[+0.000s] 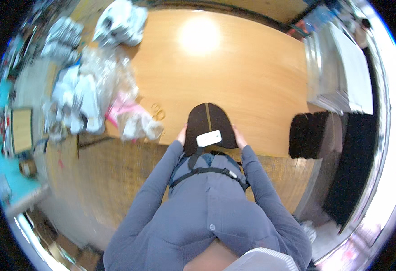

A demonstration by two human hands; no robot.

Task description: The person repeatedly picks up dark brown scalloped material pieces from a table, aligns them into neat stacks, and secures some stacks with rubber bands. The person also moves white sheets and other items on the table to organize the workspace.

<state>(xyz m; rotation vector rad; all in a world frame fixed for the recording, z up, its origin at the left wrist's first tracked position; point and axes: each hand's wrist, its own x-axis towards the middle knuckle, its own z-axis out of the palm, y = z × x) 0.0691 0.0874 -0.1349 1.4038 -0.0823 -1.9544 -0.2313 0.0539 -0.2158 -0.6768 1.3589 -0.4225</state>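
A dark brown, rounded cap (221,119) with a tan seam down its middle is held in front of my waist, at the table's near edge. My left hand (182,135) grips its left side, and my right hand (239,137) grips the right side. On both hands the fingers are partly hidden by the cap. A small white rectangular object (208,138) lies over the cap's near part, beside a black strap (197,156); whether it is attached to the cap I cannot tell. Left of the cap, two gold-coloured loops (158,111) like scissor handles rest on the table.
The wooden table (234,67) stretches ahead. Crumpled clear plastic and a pink bag (128,110) lie at its left, near pale blue-white bundles (120,22). At right are a dark fuzzy stack (304,135) and pale flat stacked sheets (342,67).
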